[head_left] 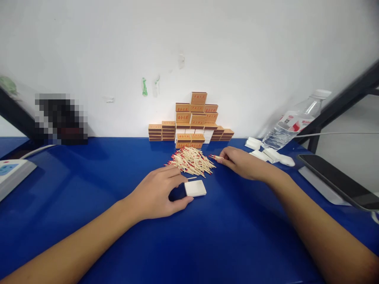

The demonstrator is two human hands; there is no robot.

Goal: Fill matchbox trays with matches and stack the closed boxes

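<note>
A heap of red-tipped matches (pixel 192 161) lies on the blue table. In front of it sits a small white tray (pixel 195 188), with a loose match just behind it. My left hand (pixel 161 191) is at the tray's left side, thumb and fingers curved round its left end. Right of the heap, my right hand (pixel 237 161) pinches several matches (pixel 216 157), red tips pointing left. Stacked matchboxes (pixel 197 118) stand behind the heap against the wall, stepped up toward the middle.
At the back right, a clear plastic bottle (pixel 296 120) leans beside several white pieces (pixel 271 155). A phone (pixel 340 181) rests on a white block at the right. A white power strip (pixel 14 173) is at the left edge; behind it is a blurred dark object (pixel 63 120).
</note>
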